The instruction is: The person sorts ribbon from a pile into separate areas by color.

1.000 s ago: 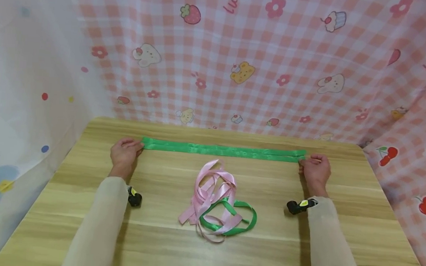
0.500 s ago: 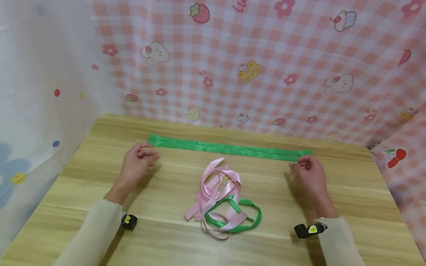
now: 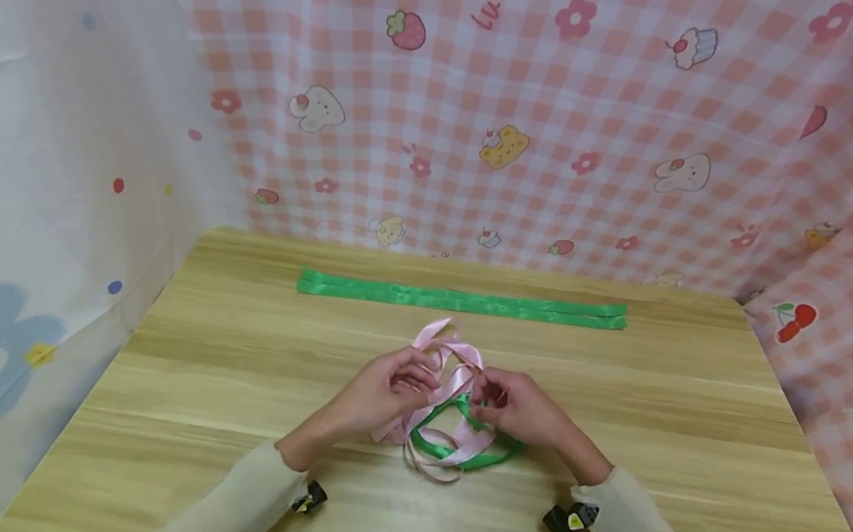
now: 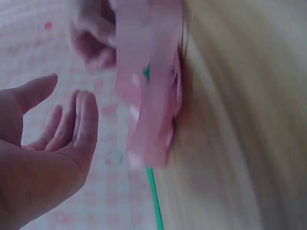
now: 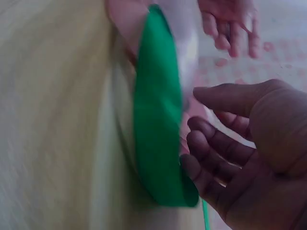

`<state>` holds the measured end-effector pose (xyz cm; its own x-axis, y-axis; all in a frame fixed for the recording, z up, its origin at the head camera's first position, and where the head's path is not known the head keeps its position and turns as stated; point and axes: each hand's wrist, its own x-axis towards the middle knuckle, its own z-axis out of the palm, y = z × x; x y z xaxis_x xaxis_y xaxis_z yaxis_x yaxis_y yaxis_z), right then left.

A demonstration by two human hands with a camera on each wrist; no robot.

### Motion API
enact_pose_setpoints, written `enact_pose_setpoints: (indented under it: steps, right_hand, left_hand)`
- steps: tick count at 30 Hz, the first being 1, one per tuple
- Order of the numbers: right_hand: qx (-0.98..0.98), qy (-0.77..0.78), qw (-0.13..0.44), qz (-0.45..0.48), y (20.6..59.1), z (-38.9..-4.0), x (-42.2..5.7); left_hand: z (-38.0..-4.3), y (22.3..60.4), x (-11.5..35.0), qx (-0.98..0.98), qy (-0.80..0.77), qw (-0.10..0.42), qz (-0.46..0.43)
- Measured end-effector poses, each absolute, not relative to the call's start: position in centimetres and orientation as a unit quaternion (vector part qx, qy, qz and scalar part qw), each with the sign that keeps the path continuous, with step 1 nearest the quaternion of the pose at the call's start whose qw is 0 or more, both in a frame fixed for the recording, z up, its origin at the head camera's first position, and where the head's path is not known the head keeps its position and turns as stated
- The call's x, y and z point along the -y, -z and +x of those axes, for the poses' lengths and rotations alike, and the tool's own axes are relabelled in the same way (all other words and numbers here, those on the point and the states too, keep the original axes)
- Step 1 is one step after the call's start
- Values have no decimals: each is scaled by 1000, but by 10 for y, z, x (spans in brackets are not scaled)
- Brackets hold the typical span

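Over the loose heap of pink satin ribbon [image 3: 469, 354], my left hand [image 3: 387, 388] hovers with fingers slightly bent and thumb apart. The left wrist view shows nothing between its fingers. Opposite it, my right hand [image 3: 524, 407] hangs at the heap's right side, fingers loosely curved. A loop of green ribbon [image 5: 158, 110] stands right beside those fingertips in the right wrist view; whether they touch it I cannot tell. Farther back, green ribbon strips [image 3: 424, 297] lie flat and straight, side by side, with neither hand on them. Both hands partly cover the heap in the head view.
The heap rests mid-table on a wood-grain tabletop [image 3: 237, 385]. A pink checked curtain [image 3: 440, 92] hangs behind the table's back edge, and a white printed curtain [image 3: 67, 146] hangs at the left. Small black cameras sit on both wrists.
Both hands let go of the ends of the green strips at the back. They came forward and inward to the pink and green ribbon heap. The strips stayed lying flat.
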<state>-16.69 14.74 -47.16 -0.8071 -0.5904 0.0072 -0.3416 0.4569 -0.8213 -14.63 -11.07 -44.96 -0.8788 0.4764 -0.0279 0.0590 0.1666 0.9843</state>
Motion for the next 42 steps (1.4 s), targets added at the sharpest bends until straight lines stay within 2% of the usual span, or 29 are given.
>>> enact_pose_setpoints:
  steps: [7, 10, 17, 22, 30, 33, 38, 42]
  right_hand:
    - [-845, 427, 151, -284, 478, -164, -139]
    - [-838, 443, 149, -282, 476, -162, -140]
    - [-797, 523, 118, -278, 456, -157, -146]
    - [-759, 576, 141, -268, 450, -157, -150]
    - [-658, 638, 272, -293, 446, -156, -158]
    - [-646, 637, 293, -302, 443, -155, -160]
    - [-639, 639, 300, -305, 438, -155, -159]
    - [-657, 640, 258, -303, 431, -154, -159]
  left_hand:
    - [-145, 468, 88, -743, -625, 161, 178]
    - [-147, 472, 85, -734, -633, 174, 174]
    - [-150, 472, 84, -716, -615, 260, 204]
    - [-149, 474, 83, -664, -646, 312, 210]
    - [-145, 458, 81, -660, -662, 275, 226]
    - [-142, 450, 81, -657, -666, 272, 226]
    - [-135, 442, 84, -662, -661, 275, 221]
    - [-132, 441, 85, -675, -657, 262, 210]
